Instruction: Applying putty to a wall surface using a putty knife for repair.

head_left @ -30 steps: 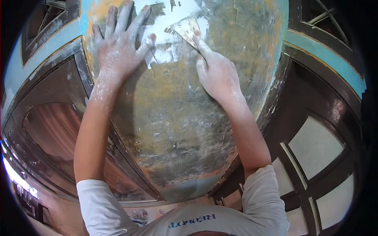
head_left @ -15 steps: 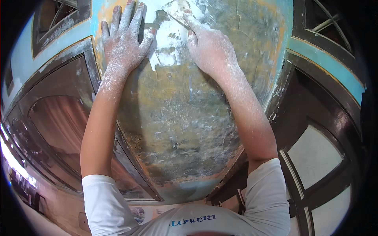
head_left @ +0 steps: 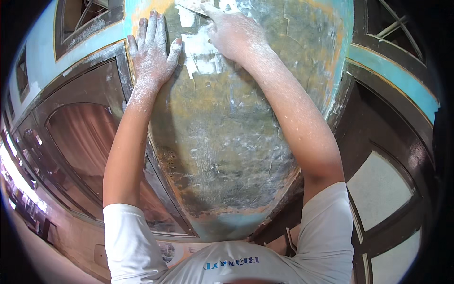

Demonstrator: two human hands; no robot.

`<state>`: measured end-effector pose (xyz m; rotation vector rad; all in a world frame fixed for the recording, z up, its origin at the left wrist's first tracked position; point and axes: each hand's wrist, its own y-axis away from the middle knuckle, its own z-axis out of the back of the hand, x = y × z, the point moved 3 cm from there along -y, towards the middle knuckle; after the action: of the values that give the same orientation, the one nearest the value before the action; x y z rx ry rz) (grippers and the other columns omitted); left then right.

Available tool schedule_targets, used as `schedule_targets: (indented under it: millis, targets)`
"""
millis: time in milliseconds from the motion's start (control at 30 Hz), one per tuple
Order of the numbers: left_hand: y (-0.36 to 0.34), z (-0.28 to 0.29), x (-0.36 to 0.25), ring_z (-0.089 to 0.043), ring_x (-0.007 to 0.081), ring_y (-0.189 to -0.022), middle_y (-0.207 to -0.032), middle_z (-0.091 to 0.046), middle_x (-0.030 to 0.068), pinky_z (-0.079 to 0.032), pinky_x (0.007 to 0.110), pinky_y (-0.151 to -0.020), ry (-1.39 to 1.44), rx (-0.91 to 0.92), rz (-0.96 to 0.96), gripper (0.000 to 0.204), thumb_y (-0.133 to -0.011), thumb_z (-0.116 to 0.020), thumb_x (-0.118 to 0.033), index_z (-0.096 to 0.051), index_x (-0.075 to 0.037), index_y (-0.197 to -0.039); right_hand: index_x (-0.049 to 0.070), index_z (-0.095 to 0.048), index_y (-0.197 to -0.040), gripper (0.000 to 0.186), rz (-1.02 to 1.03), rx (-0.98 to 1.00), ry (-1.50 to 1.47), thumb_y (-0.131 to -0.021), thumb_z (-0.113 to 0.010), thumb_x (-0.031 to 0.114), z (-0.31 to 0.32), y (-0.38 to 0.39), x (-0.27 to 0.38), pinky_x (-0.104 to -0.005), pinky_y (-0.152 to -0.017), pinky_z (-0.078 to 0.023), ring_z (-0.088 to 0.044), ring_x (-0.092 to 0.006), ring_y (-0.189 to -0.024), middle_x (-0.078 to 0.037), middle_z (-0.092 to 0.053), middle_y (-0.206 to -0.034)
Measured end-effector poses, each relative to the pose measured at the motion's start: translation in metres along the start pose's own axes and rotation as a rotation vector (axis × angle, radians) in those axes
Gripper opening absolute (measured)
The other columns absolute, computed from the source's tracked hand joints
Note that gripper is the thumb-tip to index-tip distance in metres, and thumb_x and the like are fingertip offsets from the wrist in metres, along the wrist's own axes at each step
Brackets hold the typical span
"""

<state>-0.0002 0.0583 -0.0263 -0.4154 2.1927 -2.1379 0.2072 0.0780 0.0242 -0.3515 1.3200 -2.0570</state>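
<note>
Two hands [head_left: 152, 57], two bare forearms [head_left: 125, 146] and one white shirt [head_left: 189, 272] with two short sleeves [head_left: 328, 227] appear with one scraper [head_left: 193, 7] at one weathered wall [head_left: 217, 128]. Flanking them are one reddish curtain [head_left: 82, 132] to the left, two pale door panels [head_left: 379, 191] in view to the right, and two barred openings [head_left: 397, 28], one toward each upper corner.

Scraper [head_left: 193, 7]: pale flat blade, streaked, slanting at the top edge of view (handle hidden; contact with the wall cannot be confirmed). Wall [head_left: 217, 118]: mottled ochre and grey-green, scuffed, cracked in places, darker low down, orange-tinged along the margins. White patch [head_left: 204, 54]: ragged-edged, broken by gaps, on the wall's upper part.
</note>
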Motion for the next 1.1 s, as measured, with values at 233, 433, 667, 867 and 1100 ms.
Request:
schedule_targets:
  millis: [233, 433, 667, 867, 1100]
  targets:
    - [0.023, 0.042, -0.029, -0.06, 0.0363, -0.125, -0.134, -0.065, 0.0159, -0.044, 0.046, -0.107, 0.502, 0.104, -0.147, 0.04, -0.098, -0.056, -0.024, -0.066, -0.007, -0.132, 0.017, -0.05, -0.149, 0.051, 0.061, -0.021, -0.352, -0.1, -0.054, 0.029, -0.01, 0.02, -0.007, -0.0536, -0.096, -0.052, -0.067, -0.0441, -0.107, -0.025, -0.07, -0.111]
    - [0.015, 0.038, -0.066, -0.067, 0.0424, -0.097, -0.104, -0.07, 0.0243, -0.052, 0.044, -0.086, 1.03, 0.47, 0.408, 0.04, -0.107, -0.047, -0.031, -0.067, 0.001, -0.121, 0.005, -0.051, -0.134, 0.045, 0.042, -0.014, -0.614, -0.094, -0.06, 0.025, -0.025, 0.053, 0.001, -0.0564, -0.092, -0.051, -0.066, -0.049, -0.104, -0.029, -0.069, -0.107]
    - [0.02, 0.019, -0.061, -0.066, 0.0255, -0.104, -0.115, -0.069, 0.0165, -0.05, 0.036, -0.093, 1.201, 0.361, 0.569, 0.04, -0.109, -0.046, -0.029, -0.063, 0.005, -0.122, 0.009, -0.053, -0.14, 0.044, 0.237, -0.04, -0.569, -0.099, -0.055, 0.026, -0.029, 0.063, -0.003, -0.0532, -0.101, -0.048, -0.061, -0.0442, -0.114, -0.025, -0.062, -0.123]
    - [-0.01, 0.046, -0.011, -0.072, 0.0261, -0.087, -0.102, -0.072, 0.0174, -0.057, 0.037, -0.075, 0.887, 0.375, 0.503, 0.034, -0.108, -0.045, -0.03, -0.068, -0.007, -0.116, 0.021, -0.054, -0.147, 0.049, 0.204, -0.215, 0.05, -0.102, -0.054, 0.042, 0.032, 0.029, -0.089, -0.0513, -0.11, -0.041, -0.053, -0.0353, -0.13, -0.016, -0.057, -0.137]
    - [-0.028, 0.052, 0.028, -0.067, 0.0394, -0.102, -0.115, -0.064, 0.0145, -0.054, 0.051, -0.088, 0.072, 0.246, 0.109, 0.047, -0.109, -0.042, -0.042, -0.045, -0.032, -0.155, 0.029, -0.055, -0.147, 0.051, 0.115, -0.561, 0.243, -0.1, -0.057, 0.05, 0.025, 0.018, -0.186, -0.0533, -0.118, -0.027, -0.041, -0.0358, -0.141, -0.011, -0.047, -0.153]
